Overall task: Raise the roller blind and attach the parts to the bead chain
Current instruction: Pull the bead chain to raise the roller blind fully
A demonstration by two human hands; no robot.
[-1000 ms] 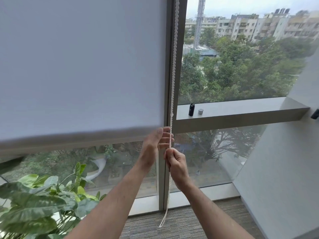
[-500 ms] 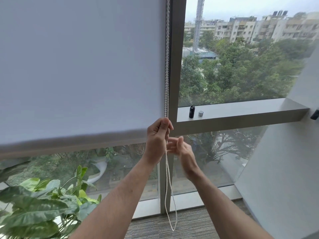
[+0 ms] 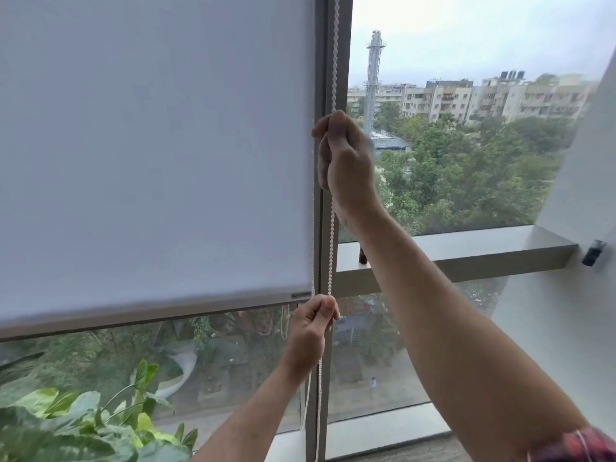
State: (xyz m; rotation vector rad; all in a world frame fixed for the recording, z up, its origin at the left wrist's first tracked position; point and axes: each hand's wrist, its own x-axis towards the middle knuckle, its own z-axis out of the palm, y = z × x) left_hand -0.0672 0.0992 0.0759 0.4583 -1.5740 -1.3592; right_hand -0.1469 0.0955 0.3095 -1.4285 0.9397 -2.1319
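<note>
Apparently bead chain (image 3: pixel 331 241) between 2 hands (image 3: pixel 346 161)

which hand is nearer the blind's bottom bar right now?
Left. The left hand grips the bead chain just below the right end of the bottom bar. The right hand grips the chain well above it.

Leafy plant (image 3: pixel 83 425) below, tower (image 3: pixel 375 78) outside.
</note>
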